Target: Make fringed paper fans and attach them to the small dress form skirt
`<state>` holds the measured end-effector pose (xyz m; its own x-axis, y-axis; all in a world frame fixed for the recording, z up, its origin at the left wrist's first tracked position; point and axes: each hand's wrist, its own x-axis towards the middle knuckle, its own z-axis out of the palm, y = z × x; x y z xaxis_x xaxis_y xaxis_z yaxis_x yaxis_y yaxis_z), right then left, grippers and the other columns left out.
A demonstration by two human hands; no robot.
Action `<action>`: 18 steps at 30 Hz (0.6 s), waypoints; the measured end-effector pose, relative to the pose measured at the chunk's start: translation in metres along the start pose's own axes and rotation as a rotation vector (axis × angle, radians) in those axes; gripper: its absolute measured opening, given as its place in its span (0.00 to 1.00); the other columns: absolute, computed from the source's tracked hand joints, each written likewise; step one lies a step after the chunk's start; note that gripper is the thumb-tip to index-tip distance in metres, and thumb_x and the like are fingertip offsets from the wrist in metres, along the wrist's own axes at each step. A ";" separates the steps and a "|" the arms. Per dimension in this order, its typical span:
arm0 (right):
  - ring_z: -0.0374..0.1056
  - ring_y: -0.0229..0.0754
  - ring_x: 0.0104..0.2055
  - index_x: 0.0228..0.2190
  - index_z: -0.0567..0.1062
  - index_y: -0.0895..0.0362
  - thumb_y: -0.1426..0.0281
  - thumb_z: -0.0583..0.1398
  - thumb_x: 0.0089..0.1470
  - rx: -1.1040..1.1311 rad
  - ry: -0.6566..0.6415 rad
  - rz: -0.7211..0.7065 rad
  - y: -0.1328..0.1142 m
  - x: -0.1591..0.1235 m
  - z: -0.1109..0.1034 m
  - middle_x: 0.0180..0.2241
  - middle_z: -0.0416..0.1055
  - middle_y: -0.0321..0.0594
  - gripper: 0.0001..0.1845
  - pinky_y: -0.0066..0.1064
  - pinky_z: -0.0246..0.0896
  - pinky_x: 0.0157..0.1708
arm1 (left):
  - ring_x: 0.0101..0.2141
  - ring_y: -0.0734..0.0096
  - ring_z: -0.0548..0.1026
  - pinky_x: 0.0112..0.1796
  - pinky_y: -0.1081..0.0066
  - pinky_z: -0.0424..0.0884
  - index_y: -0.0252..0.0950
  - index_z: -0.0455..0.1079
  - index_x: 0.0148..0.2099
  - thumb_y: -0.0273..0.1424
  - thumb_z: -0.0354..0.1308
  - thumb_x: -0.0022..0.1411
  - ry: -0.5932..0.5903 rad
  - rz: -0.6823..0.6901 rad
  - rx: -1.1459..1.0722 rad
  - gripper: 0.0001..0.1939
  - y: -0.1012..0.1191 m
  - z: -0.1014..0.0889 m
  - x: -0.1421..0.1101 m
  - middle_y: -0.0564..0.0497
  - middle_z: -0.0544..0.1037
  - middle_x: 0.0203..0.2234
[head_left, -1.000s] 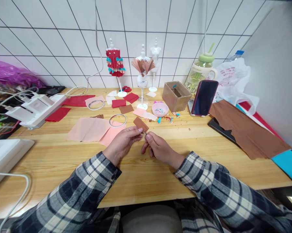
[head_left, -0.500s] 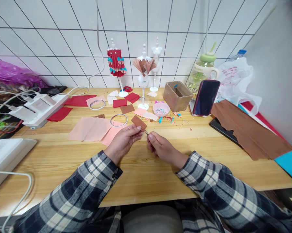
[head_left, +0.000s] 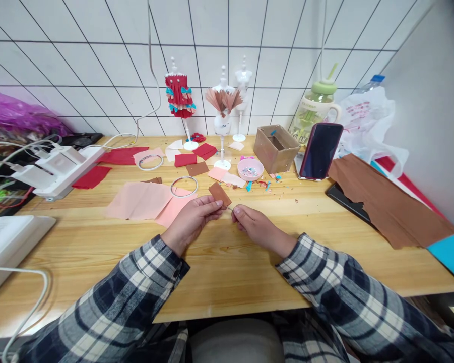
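Note:
My left hand pinches a small folded piece of brown paper between thumb and fingers above the table. Close beside it, my right hand is closed on a slim metal tool; only its tip shows, touching or nearly touching the paper's lower right edge, and the fingers hide the rest. Behind the hands stands a white mini mannequin with pleated brown paper around its chest. Pink paper sheets and a silver ring lie by my left hand.
A mannequin in a red dress and a bare one stand at the wall. Right of centre are a pink bowl of beads, a cardboard box and a propped phone. A power strip lies left.
The brown paper has turned in my left hand and its upper end has tilted leftward. My right hand has shifted slightly to the right, and less of the metal tool shows.

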<state>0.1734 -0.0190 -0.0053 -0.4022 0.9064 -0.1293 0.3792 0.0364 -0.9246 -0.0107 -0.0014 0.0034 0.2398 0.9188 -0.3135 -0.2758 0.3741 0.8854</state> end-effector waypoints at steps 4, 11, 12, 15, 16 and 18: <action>0.56 0.37 0.27 0.29 0.64 0.55 0.59 0.43 0.65 0.007 -0.006 -0.010 0.001 0.000 0.000 0.23 0.57 0.31 0.19 0.29 0.52 0.30 | 0.30 0.76 0.74 0.36 0.75 0.68 0.32 0.75 0.32 0.31 0.71 0.47 0.019 0.005 -0.029 0.11 0.000 -0.002 0.001 0.52 0.77 0.28; 0.57 0.38 0.30 0.29 0.63 0.54 0.59 0.43 0.66 -0.081 0.020 -0.066 0.003 0.000 0.000 0.26 0.60 0.33 0.19 0.31 0.53 0.34 | 0.30 0.75 0.73 0.35 0.74 0.67 0.32 0.75 0.32 0.31 0.70 0.49 -0.002 0.022 0.064 0.10 0.000 0.002 -0.001 0.51 0.77 0.27; 0.57 0.38 0.30 0.29 0.63 0.54 0.59 0.43 0.66 -0.084 0.023 -0.062 0.002 0.000 0.000 0.27 0.61 0.33 0.18 0.31 0.53 0.34 | 0.30 0.75 0.73 0.36 0.73 0.66 0.32 0.75 0.32 0.31 0.70 0.49 -0.006 0.028 0.076 0.10 -0.001 0.003 -0.001 0.51 0.77 0.27; 0.57 0.38 0.30 0.29 0.63 0.54 0.59 0.44 0.66 -0.084 0.012 -0.052 0.001 0.000 -0.001 0.26 0.60 0.33 0.18 0.31 0.53 0.34 | 0.30 0.74 0.73 0.36 0.72 0.66 0.32 0.75 0.32 0.32 0.70 0.49 -0.019 0.042 0.100 0.10 -0.002 0.003 -0.001 0.51 0.77 0.28; 0.57 0.38 0.30 0.29 0.63 0.54 0.59 0.44 0.66 -0.082 0.005 -0.048 0.000 0.000 -0.002 0.25 0.59 0.33 0.18 0.31 0.53 0.34 | 0.30 0.74 0.73 0.36 0.72 0.66 0.32 0.75 0.32 0.32 0.70 0.49 -0.022 0.043 0.104 0.10 -0.002 0.003 0.000 0.51 0.77 0.28; 0.56 0.38 0.29 0.28 0.62 0.54 0.59 0.43 0.66 -0.062 -0.015 -0.032 -0.001 0.000 -0.002 0.24 0.58 0.32 0.18 0.31 0.52 0.32 | 0.30 0.74 0.73 0.36 0.72 0.66 0.32 0.75 0.32 0.32 0.70 0.49 -0.024 0.040 0.108 0.10 -0.003 0.003 0.000 0.51 0.77 0.28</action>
<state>0.1749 -0.0181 -0.0035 -0.4276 0.8977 -0.1062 0.4167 0.0915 -0.9044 -0.0076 -0.0031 0.0018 0.2530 0.9289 -0.2703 -0.1840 0.3205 0.9292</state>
